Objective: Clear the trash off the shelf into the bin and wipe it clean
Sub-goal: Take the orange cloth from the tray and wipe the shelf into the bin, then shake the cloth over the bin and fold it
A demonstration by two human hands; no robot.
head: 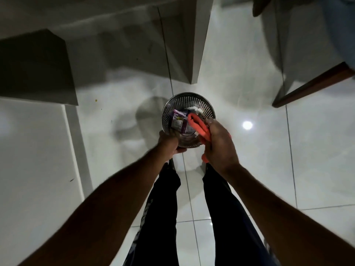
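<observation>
i find my left hand (170,140) with fingers curled around the near rim of the perforated metal bin (189,104), trash inside, my right hand (219,143) bunching the orange cloth (197,124) beside it, so i judge wiping next.

The right hand (219,144) covered most of the orange cloth (197,125) and the bin (188,120) rim beneath it; print on the purple wrapper (177,121) left of its fingers was too blurry to read.
</observation>
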